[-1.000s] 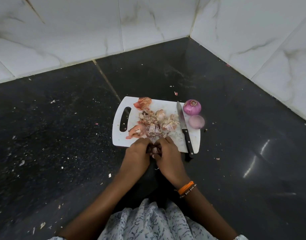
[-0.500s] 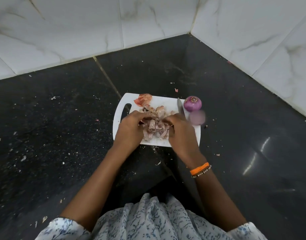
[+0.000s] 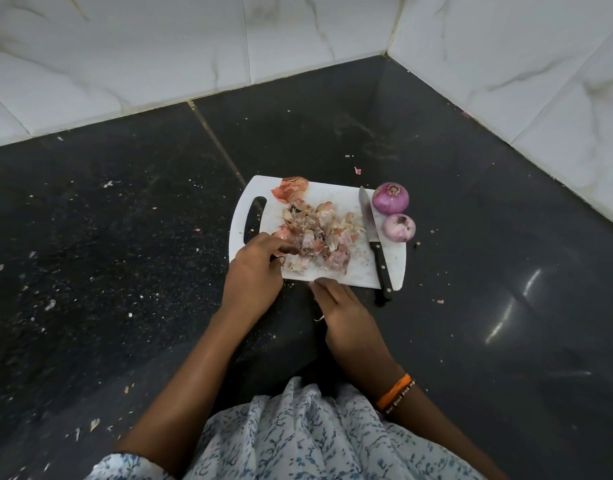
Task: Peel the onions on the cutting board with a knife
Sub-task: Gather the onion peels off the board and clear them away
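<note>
Left hand (image 3: 255, 271) curls its fingers into the onion skins (image 3: 317, 237) on the cutting board (image 3: 336, 199); right hand (image 3: 346, 317) lies flat, fingers straight, at the board's near edge.

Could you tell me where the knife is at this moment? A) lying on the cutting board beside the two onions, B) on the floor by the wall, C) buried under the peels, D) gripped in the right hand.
A: the knife lies untouched on the cutting board, blade alongside the two onions.

A white garment (image 3: 298, 434) with blue floral print was worn; an orange band (image 3: 394, 391) and beaded bracelet (image 3: 400, 400) were seen on the right wrist.
</note>
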`<action>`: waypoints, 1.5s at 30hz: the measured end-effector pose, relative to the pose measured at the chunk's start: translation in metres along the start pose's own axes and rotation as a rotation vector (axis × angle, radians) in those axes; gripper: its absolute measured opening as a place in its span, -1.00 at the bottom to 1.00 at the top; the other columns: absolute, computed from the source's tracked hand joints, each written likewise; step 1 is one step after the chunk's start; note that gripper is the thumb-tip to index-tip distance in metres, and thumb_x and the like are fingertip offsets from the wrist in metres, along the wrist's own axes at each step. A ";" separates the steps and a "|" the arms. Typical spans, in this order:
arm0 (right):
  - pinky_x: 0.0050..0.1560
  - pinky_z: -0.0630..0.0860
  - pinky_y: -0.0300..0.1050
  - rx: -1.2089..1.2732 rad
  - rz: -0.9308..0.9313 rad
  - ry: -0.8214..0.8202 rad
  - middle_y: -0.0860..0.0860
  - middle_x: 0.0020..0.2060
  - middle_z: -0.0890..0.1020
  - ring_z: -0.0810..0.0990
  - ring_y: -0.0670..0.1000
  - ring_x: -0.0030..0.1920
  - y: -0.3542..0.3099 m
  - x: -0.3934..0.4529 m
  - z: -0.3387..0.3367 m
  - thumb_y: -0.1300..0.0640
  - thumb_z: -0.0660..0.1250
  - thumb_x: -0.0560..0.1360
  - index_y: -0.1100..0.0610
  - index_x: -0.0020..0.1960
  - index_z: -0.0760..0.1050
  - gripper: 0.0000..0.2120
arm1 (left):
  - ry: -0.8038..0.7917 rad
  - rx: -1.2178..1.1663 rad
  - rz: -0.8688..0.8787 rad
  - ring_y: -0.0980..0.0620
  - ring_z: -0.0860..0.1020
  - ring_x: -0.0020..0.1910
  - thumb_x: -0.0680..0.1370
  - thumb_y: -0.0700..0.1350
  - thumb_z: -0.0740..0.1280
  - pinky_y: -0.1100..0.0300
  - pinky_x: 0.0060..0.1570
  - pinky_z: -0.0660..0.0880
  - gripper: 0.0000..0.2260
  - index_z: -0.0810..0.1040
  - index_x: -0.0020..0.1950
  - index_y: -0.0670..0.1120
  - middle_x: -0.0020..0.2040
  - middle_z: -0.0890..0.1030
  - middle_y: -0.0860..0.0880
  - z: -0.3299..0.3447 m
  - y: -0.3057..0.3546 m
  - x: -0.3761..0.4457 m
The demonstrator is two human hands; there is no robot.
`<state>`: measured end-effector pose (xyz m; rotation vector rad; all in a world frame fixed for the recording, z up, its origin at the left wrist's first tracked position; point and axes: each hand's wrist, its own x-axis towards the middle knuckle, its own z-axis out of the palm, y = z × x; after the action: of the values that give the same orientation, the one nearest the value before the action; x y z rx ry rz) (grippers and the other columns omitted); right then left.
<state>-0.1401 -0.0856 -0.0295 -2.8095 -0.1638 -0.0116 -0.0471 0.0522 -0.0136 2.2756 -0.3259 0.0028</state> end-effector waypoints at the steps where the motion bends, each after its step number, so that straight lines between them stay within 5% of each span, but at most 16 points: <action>1: 0.22 0.49 -0.02 -0.029 -0.004 0.013 0.22 0.31 0.45 0.42 0.17 0.33 -0.002 0.000 0.001 0.41 0.23 0.46 0.34 0.38 0.35 -0.52 | 0.001 0.001 0.003 0.09 0.55 -0.03 0.48 -0.38 0.29 0.29 -0.03 0.44 -0.72 0.65 0.01 -0.04 -0.01 0.58 0.05 0.001 0.000 0.000; 4: -0.05 0.62 -0.02 -0.006 -0.032 0.031 0.26 0.09 0.59 0.60 0.21 0.10 -0.006 -0.004 0.001 0.41 0.41 0.35 0.40 0.20 0.50 -0.57 | 0.000 0.003 0.002 0.09 0.54 -0.04 0.48 -0.38 0.28 0.28 -0.03 0.44 -0.71 0.65 0.00 -0.04 0.01 0.59 0.03 0.001 0.000 0.000; 8: 0.13 0.47 -0.05 0.177 0.016 0.035 0.16 0.13 0.53 0.48 0.14 0.16 0.009 -0.003 -0.006 0.44 0.16 0.43 0.29 0.25 0.49 -0.59 | -0.012 -0.015 -0.014 0.15 0.52 -0.06 0.50 -0.37 0.29 0.31 -0.01 0.42 -0.72 0.65 0.00 -0.02 0.00 0.59 0.05 0.000 0.000 0.000; 13: 0.31 0.42 -0.06 0.026 -0.028 -0.003 0.19 0.28 0.50 0.44 0.17 0.32 0.003 -0.007 -0.002 0.39 0.28 0.47 0.28 0.34 0.43 -0.57 | -0.028 -0.026 -0.014 0.08 0.55 0.00 0.49 -0.38 0.27 0.23 0.02 0.47 -0.71 0.65 -0.01 -0.04 0.03 0.59 0.02 0.003 0.002 -0.001; 16: -0.08 0.63 -0.11 -0.071 -0.061 0.001 0.19 0.08 0.64 0.63 0.15 0.09 -0.009 -0.019 0.001 0.32 0.54 0.28 0.30 0.14 0.59 -0.56 | -0.034 -0.023 -0.015 0.04 0.55 0.02 0.49 -0.39 0.27 0.19 0.04 0.48 -0.71 0.64 -0.01 -0.05 0.03 0.59 0.01 0.004 0.002 -0.001; 21: -0.46 0.49 -0.23 -0.152 -0.078 0.030 0.12 -0.19 0.64 0.62 0.07 -0.22 -0.013 -0.010 -0.006 0.31 0.55 0.25 0.25 -0.20 0.62 -0.84 | -0.040 -0.030 -0.020 0.01 0.55 0.03 0.50 -0.38 0.28 0.15 0.05 0.49 -0.73 0.64 -0.01 -0.05 0.05 0.59 0.00 0.006 0.002 0.000; 26: -0.23 0.30 -0.08 -0.137 -0.017 -0.142 0.17 -0.01 0.53 0.51 0.19 -0.01 -0.011 0.016 -0.015 0.36 0.18 0.48 0.27 -0.01 0.49 -0.85 | -0.036 -0.036 -0.010 0.04 0.55 0.00 0.49 -0.39 0.27 0.16 0.04 0.49 -0.73 0.64 0.00 -0.08 0.03 0.59 0.00 0.003 0.002 0.000; 32: -0.10 0.51 -0.24 0.247 0.101 -0.051 0.03 -0.18 0.67 0.61 -0.04 -0.15 0.011 0.036 -0.032 0.30 0.43 0.37 0.17 -0.16 0.63 -0.92 | 0.050 -0.044 -0.034 0.04 0.57 -0.06 0.46 -0.32 0.38 0.12 0.01 0.52 -0.74 0.61 0.09 -0.06 0.04 0.59 0.00 -0.009 -0.006 0.002; 37: 0.05 0.50 -0.19 0.376 0.192 0.238 0.05 0.01 0.67 0.62 -0.02 -0.01 0.024 0.061 -0.046 0.36 0.30 0.47 0.19 0.03 0.62 -0.79 | -0.084 0.050 -0.120 0.00 0.47 0.14 0.34 -0.06 0.54 0.13 0.12 0.40 -0.35 0.38 0.37 0.00 0.23 0.45 -0.03 -0.014 -0.011 0.009; 40: 0.03 0.46 -0.13 0.282 0.269 0.176 0.10 0.25 0.47 0.55 0.09 0.08 0.031 0.064 -0.043 0.21 0.40 0.44 0.19 0.20 0.48 -0.66 | -0.229 0.130 -0.138 -0.08 0.39 0.27 0.27 -0.01 0.58 0.10 0.23 0.35 -0.15 0.24 0.46 -0.03 0.32 0.35 -0.06 -0.010 -0.011 0.015; 45: 0.01 0.40 -0.14 0.289 0.401 0.006 0.16 0.33 0.26 0.51 0.18 0.10 0.032 0.065 -0.029 0.19 0.51 0.37 0.23 0.23 0.34 -0.47 | -0.241 0.125 -0.118 -0.06 0.47 0.14 0.35 -0.13 0.53 0.20 0.09 0.36 -0.34 0.35 0.39 -0.10 0.19 0.39 -0.06 0.006 -0.008 0.025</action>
<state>-0.0715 -0.1181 -0.0106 -2.5036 0.3715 0.0893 -0.0214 0.0469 -0.0209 2.4204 -0.3234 -0.3228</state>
